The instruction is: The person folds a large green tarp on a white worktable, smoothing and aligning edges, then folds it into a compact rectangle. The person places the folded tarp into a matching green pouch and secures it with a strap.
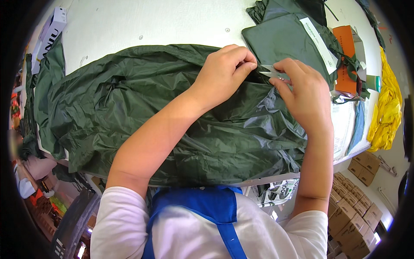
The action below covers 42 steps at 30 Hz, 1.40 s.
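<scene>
A large dark green, shiny, crumpled garment (172,116) lies spread across the white table in front of me. Near its far right edge, my left hand (224,75) pinches a bit of the dark green fabric between thumb and fingers. My right hand (304,88) is closed around a small pair of metal thread snips (269,71). The blades point left, toward the left hand's fingertips, and sit just above the cloth with their tips slightly apart. Whether a thread lies between the blades is too small to tell.
A folded green piece with a white label strip (318,45) lies beyond my right hand. Beside it stand an orange box (343,58) and hanging yellow fabric (385,108). A white box (52,32) is at the far left. Cardboard boxes (355,207) are stacked at lower right; a person (32,177) is at left.
</scene>
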### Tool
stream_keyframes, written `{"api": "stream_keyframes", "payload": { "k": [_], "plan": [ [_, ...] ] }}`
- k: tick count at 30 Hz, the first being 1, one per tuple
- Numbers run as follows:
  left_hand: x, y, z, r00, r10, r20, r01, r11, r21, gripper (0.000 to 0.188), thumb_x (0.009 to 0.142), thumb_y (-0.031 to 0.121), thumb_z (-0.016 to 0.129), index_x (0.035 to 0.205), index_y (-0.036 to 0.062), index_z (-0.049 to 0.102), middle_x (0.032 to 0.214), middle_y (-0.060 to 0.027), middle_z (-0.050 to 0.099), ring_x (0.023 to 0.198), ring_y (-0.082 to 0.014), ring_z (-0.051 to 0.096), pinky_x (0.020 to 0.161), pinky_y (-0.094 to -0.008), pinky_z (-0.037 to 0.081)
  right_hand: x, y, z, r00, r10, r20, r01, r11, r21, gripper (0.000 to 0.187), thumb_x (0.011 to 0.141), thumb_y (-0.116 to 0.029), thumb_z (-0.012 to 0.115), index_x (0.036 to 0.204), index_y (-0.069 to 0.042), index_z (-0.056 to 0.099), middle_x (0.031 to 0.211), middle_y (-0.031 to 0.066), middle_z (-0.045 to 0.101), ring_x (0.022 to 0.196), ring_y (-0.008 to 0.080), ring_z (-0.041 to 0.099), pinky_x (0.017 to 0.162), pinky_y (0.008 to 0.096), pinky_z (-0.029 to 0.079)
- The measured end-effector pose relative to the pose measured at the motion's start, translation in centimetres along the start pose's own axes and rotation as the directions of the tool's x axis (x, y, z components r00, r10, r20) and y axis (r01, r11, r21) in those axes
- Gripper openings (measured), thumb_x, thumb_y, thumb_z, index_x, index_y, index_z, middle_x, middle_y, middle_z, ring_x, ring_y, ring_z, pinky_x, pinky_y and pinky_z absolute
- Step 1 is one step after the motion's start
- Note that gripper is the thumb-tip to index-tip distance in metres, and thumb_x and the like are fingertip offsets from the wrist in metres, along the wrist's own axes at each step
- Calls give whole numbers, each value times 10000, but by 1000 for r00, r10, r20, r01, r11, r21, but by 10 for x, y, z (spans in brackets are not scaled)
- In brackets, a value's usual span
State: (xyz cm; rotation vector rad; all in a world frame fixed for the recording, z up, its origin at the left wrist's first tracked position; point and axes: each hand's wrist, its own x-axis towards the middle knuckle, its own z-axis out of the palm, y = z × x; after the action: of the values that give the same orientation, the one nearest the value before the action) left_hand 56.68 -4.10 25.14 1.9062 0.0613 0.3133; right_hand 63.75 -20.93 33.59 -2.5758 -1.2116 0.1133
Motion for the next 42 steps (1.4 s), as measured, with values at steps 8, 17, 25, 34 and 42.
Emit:
{"api": "stream_keyframes", "payload": {
  "k": [8, 17, 25, 34, 42],
  "plan": [
    [-2, 2, 2, 999, 9, -31, -9, 1000, -1, 66, 866, 76, 641, 881, 15, 622, 793, -50, 593, 684, -138, 538, 626, -264, 440, 14, -5, 7, 983, -180, 32, 182, 964, -194, 160, 763, -148, 676, 761, -84, 529, 690, 57, 578, 687, 275, 588, 641, 394, 441],
    [-3, 2, -8, 990, -137, 25, 132, 980, 148, 351, 855, 326, 679, 976, 6, 602, 836, -95, 637, 775, -202, 613, 713, -303, 491, -31, 71, 35, 782, 484, -393, -378, 869, 319, 277, 819, -162, 719, 1032, -31, 598, 859, 78, 630, 778, 150, 591, 756, 277, 490],
    [64, -46, 12, 971, 16, 240, -91, 949, 301, 244, 905, 278, 569, 1109, 172, 653, 929, -111, 659, 888, -303, 626, 743, -421, 499, -169, 152, 69, 864, 478, -159, -492, 868, -66, 174, 888, -175, 603, 1026, -71, 616, 970, 110, 627, 788, 292, 610, 703, 356, 482],
    [-23, -18, -60, 974, 226, -11, -146, 666, 732, 543, 791, 279, 705, 1287, 192, 503, 1254, -101, 493, 1148, -297, 482, 979, -446, 365, -161, 161, 78, 696, 620, -363, -552, 785, 282, 277, 935, -105, 544, 1192, -7, 573, 1027, 114, 637, 819, 194, 612, 753, 287, 484],
    [-183, -96, -267, 573, -638, -515, 771, 632, 76, 338, 798, 268, 716, 1036, 41, 642, 1028, -153, 636, 910, -324, 609, 824, -369, 478, -21, -85, 92, 973, 219, 73, -188, 569, 800, 230, 927, -63, 558, 1142, -66, 641, 1008, 52, 665, 923, 127, 637, 822, 250, 485]
  ]
}}
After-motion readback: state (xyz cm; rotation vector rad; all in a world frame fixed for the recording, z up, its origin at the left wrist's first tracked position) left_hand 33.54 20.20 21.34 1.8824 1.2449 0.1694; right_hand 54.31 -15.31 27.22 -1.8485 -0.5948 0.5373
